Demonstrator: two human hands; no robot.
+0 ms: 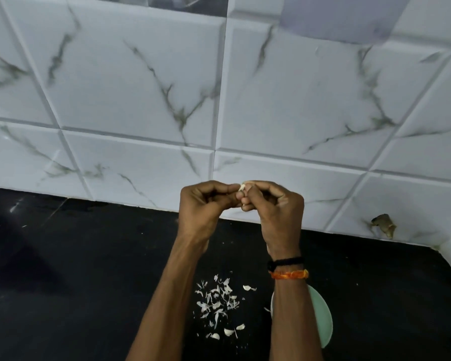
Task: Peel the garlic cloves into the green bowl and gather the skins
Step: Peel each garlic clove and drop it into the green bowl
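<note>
Because peeling needs two opposed grips, the left hand (206, 201) and right hand (274, 204) meet fingertip to fingertip, both pinching one garlic clove (242, 188) — raised above the black counter (89, 269). Loose skins (216, 303) lie below, beside the green bowl (320, 316) — half hidden under the right forearm.

glossy marble-look tiles (141, 82), matt black counter (63, 282) — papery skins (216, 303)

Your arms were bare to the elbow, your right wrist wearing a black band (287, 262) and an orange thread (290, 274).
</note>
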